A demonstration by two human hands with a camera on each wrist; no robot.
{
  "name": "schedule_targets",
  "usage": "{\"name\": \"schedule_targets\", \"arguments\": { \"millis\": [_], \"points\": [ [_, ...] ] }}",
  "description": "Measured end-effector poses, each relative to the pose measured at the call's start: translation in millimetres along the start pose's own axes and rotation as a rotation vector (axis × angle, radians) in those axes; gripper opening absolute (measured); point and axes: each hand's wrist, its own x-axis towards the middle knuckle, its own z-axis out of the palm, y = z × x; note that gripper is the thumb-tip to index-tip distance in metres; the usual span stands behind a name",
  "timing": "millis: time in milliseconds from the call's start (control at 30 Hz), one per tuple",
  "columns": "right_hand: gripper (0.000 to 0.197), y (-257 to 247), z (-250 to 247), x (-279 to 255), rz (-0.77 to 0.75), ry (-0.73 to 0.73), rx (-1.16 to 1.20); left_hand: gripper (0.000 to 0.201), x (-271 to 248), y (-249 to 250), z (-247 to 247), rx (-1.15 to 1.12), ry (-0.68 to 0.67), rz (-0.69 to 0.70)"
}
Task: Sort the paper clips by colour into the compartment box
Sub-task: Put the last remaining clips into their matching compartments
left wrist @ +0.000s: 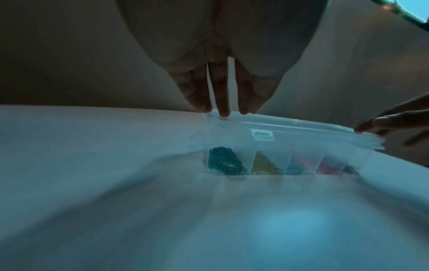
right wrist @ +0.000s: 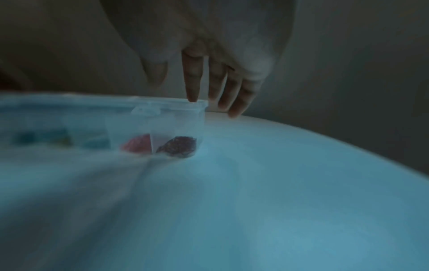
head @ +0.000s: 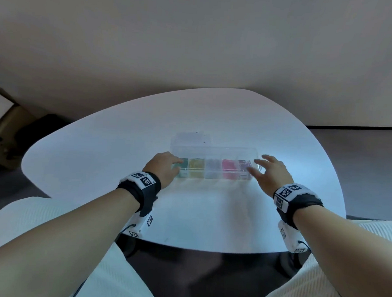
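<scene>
A clear compartment box (head: 213, 152) lies crosswise on the white table (head: 113, 148), its lid down over the compartments. Sorted paper clips show through: green (head: 184, 164), yellow (head: 196, 165), pale lilac (head: 213, 167), pink (head: 229, 167), dark purple (head: 243, 165). My left hand (head: 167, 162) is at the box's left end, straight fingers (left wrist: 224, 110) resting on the lid (left wrist: 290, 126) above the green clips (left wrist: 223, 162). My right hand (head: 266, 170) is at the right end, fingers spread; its index fingertip (right wrist: 192, 98) touches the lid corner (right wrist: 176, 110) above the dark clips (right wrist: 178, 146).
A faint clear plastic piece (head: 192, 138) lies just behind the box. The table's rounded far edge runs close behind it. A cardboard box (head: 1, 124) stands on the floor at the left. Bare tabletop lies between the box and my lap.
</scene>
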Motion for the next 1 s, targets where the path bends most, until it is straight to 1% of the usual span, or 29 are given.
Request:
{"name": "schedule_targets", "arguments": {
  "millis": [67,133,233,333,367,433,500,533,667,767,900,1000],
  "points": [
    [0.049,-1.7,1.7,-2.7,-0.137,-0.037,-0.154,0.038,1.5,1.6,0.6,0.149,-0.048,0.023],
    [0.048,-6.9,3.3,-5.3,-0.223,-0.045,-0.207,0.039,1.5,6.3,0.0,0.25,-0.084,0.051],
    [0.041,-14.6,4.4,-9.0,-0.229,0.02,-0.233,0.035,-0.7,15.5,1.0,0.344,-0.092,0.087],
    [0.038,-16.3,8.8,-14.9,-0.26,0.037,-0.338,0.036,-3.1,17.4,7.8,0.263,-0.097,0.075],
    [0.038,-16.6,9.8,-16.5,-0.266,0.04,-0.353,0.038,-2.4,17.0,8.6,0.258,-0.119,0.09],
    [0.036,-19.4,9.2,-18.3,-0.255,0.031,-0.373,0.04,1.4,18.0,7.3,0.302,-0.214,0.111],
    [0.033,-25.0,6.1,-19.6,-0.25,0.019,-0.422,0.04,4.8,22.6,3.7,0.387,-0.291,0.112],
    [0.031,-27.7,4.2,-19.8,-0.256,0.017,-0.451,0.039,5.8,25.8,0.7,0.436,-0.301,0.118],
    [0.029,-34.1,-0.9,-20.7,-0.266,-0.021,-0.516,0.033,10.8,31.5,-7.0,0.549,-0.282,0.152],
    [0.027,-35.4,-1.4,-19.7,-0.278,-0.045,-0.564,0.03,12.6,40.1,-9.3,0.626,-0.309,0.178],
    [0.026,-33.6,3.0,-17.6,-0.301,-0.048,-0.612,0.037,8.1,47.4,2.8,0.66,-0.301,0.163],
    [0.026,-32.1,7.0,-15.1,-0.302,-0.062,-0.675,0.036,5.3,48.9,5.9,0.645,-0.263,0.151]
  ]
}}
